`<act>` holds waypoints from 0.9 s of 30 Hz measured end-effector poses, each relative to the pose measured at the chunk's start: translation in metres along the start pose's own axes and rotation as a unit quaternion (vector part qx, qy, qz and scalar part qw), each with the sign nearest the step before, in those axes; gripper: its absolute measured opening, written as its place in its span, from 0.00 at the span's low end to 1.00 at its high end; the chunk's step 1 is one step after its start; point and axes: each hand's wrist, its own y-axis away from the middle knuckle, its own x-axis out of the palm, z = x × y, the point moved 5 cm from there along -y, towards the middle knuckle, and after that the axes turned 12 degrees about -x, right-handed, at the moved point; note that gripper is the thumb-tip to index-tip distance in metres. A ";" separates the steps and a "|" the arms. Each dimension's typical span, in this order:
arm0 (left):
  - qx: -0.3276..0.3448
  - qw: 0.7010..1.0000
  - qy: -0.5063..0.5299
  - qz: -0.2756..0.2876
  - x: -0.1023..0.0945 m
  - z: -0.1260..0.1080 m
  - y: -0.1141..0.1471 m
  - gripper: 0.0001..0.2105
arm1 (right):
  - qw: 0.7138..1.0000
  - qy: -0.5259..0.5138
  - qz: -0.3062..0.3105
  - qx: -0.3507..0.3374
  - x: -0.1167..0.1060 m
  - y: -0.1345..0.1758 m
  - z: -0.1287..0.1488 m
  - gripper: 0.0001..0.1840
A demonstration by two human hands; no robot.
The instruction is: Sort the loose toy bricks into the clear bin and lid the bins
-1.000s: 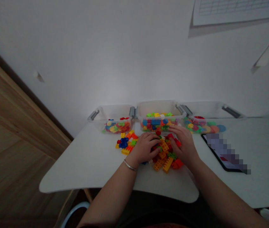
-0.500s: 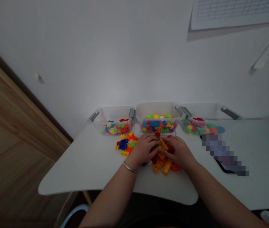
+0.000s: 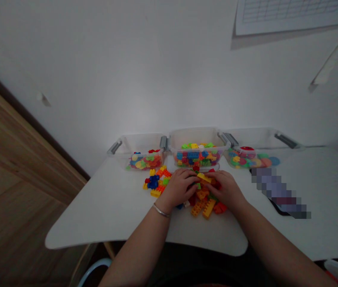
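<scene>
A pile of coloured toy building bricks (image 3: pixel 199 207) lies on the white table between my hands. My left hand (image 3: pixel 181 185) reaches in from the left, its fingers curled, their tips at the left end of a yellow toy brick (image 3: pixel 204 178). At that brick's other end, the fingers of my right hand (image 3: pixel 224 187) are bent round it. The brick is held slightly above the pile, roughly level. A yellow studded brick (image 3: pixel 209 208) and red-orange pieces (image 3: pixel 219 207) lie in front. Left of my left hand sits a blue figure-like piece (image 3: pixel 153 181) among more bricks.
Three clear plastic boxes stand along the wall: the left box (image 3: pixel 141 139), the middle box (image 3: pixel 195 133) and the right box (image 3: pixel 258 135), all with colourful pieces inside. A phone with a blurred screen (image 3: pixel 279 195) lies at the right. Below the table edge is a pale rim (image 3: pixel 95 267).
The yellow brick between my fingers has turned from a tilt to nearly level. My hands stay in almost the same place over the pile. The view has shifted slightly.
</scene>
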 end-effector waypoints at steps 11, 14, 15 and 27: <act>-0.007 1.000 -0.029 0.001 -0.002 -0.002 0.002 0.11 | 0.996 -0.053 -0.019 0.069 0.003 0.002 -0.007 0.10; -0.009 1.000 -0.024 -0.002 -0.003 -0.002 0.003 0.13 | 0.992 -0.077 -0.032 0.099 0.000 0.001 -0.006 0.08; -0.008 1.000 -0.021 -0.004 -0.003 -0.002 0.003 0.13 | 0.990 -0.084 -0.039 0.102 -0.002 0.001 -0.006 0.08; -0.031 0.998 -0.006 -0.054 -0.008 0.002 0.002 0.12 | 0.925 -0.111 -0.353 0.086 -0.058 -0.032 -0.036 0.16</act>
